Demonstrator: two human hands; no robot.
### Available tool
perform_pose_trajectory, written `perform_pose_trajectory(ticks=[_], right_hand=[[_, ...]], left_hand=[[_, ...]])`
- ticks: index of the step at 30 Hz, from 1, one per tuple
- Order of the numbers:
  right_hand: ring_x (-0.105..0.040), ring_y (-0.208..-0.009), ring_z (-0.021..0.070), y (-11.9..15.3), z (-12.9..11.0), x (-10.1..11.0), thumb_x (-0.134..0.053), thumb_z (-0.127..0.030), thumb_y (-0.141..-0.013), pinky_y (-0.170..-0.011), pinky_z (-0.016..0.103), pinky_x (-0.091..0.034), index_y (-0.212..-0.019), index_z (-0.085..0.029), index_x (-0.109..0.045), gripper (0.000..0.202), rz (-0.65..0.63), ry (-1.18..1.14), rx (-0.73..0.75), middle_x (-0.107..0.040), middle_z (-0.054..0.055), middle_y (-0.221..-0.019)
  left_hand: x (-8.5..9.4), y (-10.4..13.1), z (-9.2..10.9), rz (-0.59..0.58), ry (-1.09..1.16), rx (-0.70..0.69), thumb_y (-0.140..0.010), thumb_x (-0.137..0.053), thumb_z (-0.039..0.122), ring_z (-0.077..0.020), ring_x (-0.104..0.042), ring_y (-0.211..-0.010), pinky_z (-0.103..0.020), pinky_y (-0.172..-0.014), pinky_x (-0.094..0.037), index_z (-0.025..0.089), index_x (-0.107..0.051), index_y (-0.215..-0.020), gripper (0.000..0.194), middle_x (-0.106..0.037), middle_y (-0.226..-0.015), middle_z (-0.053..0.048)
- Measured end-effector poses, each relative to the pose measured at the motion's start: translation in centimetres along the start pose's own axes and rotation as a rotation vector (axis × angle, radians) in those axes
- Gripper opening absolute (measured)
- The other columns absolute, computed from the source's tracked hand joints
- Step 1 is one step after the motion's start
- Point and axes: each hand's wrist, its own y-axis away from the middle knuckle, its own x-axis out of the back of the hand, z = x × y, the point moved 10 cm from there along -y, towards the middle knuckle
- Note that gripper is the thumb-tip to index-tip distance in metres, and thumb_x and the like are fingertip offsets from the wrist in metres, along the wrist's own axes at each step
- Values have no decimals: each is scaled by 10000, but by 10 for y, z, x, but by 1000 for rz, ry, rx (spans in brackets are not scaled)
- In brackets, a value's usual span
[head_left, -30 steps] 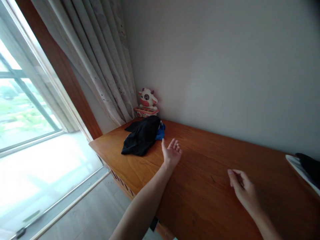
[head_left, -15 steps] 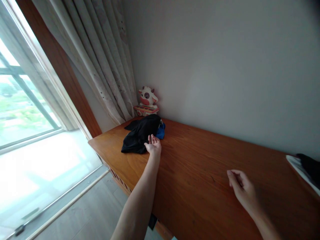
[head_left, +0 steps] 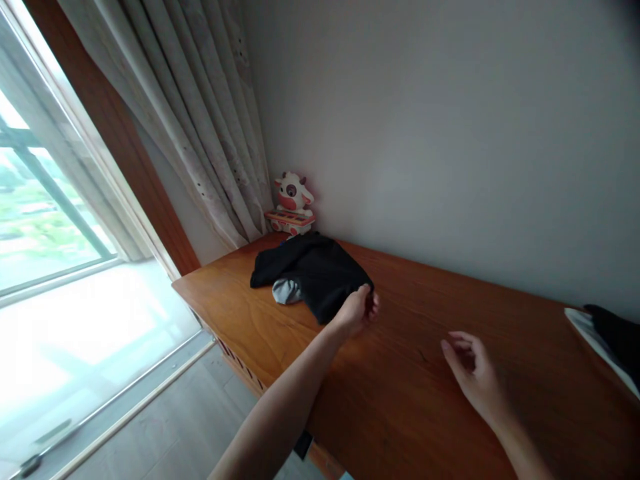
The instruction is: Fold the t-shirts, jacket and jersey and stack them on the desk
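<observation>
A black cloth [head_left: 320, 267] lies spread on the wooden tabletop [head_left: 400, 400], its right corner pinched in my left hand [head_left: 356, 308]. Light grey fabric [head_left: 287, 291] pokes out from under its front left side. Over the tabletop to the right, my right hand [head_left: 475, 373] holds nothing; its fingers are loosely curled, with the thumb apart from them.
Behind the cloth, a cow-shaped toy [head_left: 291, 200] with a small keyboard stands against the wall. At the right edge rests a white item [head_left: 595, 340] with black cloth [head_left: 617, 337] on it. A curtain [head_left: 200, 133] hangs at the left.
My left hand has moved right and closed on the black cloth, which now reaches further right. The blue piece beside it is mostly covered, and grey fabric shows. My right hand has shifted slightly left.
</observation>
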Motion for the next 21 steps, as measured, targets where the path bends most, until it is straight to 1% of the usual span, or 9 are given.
perform_pose_trajectory(ticks=[2,6,7,9,11,13,16,19,21], right_hand=[[-692,-721,231,1,-7,-3,-586,-758,-776,-670,338,-556,-1047,-218,-648,607,-25,-29,3,-747,106,-890],[-740,-836,295,7,-22,-14,-486,-763,-842,-735,373,-579,-958,-224,-718,598,-209,-86,-110,-787,122,-916],[-740,-841,302,11,-28,-19,-470,-756,-858,-751,376,-580,-928,-222,-733,599,-280,-104,-135,-788,115,-883],[-735,-823,306,19,-39,-30,-503,-741,-855,-747,371,-582,-906,-211,-747,586,-427,-149,-172,-780,94,-814],[-727,-800,304,27,-46,-39,-574,-731,-816,-716,364,-582,-928,-194,-746,574,-531,-200,-198,-775,78,-794],[-722,-813,303,26,-46,-37,-595,-739,-792,-709,362,-578,-948,-186,-738,592,-499,-246,-222,-778,84,-827],[-713,-960,331,11,-25,0,-570,-772,-779,-813,389,-571,-1021,-179,-719,657,-119,-281,-275,-775,131,-973],[-665,-1134,367,9,9,54,-486,-758,-843,-889,460,-559,-1303,-181,-617,750,321,-307,-350,-717,172,-1197],[-651,-1167,381,7,32,81,-333,-717,-923,-854,524,-568,-1494,-223,-454,765,448,-353,-344,-674,179,-1277]], left_hand=[[-30,13,-33,-247,-180,197,-948,-540,519,-92,-426,-402,-193,-382,-304,162,-590,-582,514,-504,-502,-7],[-85,83,-111,-1074,-666,615,-838,-640,661,-167,-615,-501,-261,-464,-489,177,-706,-619,536,-647,-576,-37],[-93,96,-120,-1215,-723,637,-802,-669,686,-182,-642,-530,-275,-486,-515,182,-716,-606,542,-674,-601,-42],[-107,107,-126,-1353,-760,589,-745,-690,744,-199,-668,-564,-283,-495,-532,182,-727,-586,585,-709,-640,-58],[-119,107,-120,-1340,-740,501,-726,-646,819,-209,-680,-596,-285,-495,-535,174,-753,-623,662,-731,-693,-80],[-123,104,-105,-1254,-700,432,-729,-598,862,-207,-690,-642,-284,-536,-548,165,-782,-704,722,-744,-759,-94],[-122,100,-74,-1079,-547,334,-714,-670,818,-197,-693,-715,-275,-606,-554,147,-784,-812,688,-743,-858,-105],[-116,89,-35,-886,-257,171,-661,-695,817,-202,-664,-647,-273,-495,-502,132,-744,-799,700,-700,-794,-112],[-102,72,-11,-687,-85,14,-717,-570,855,-175,-594,-542,-253,-396,-407,150,-679,-706,713,-631,-693,-88]])
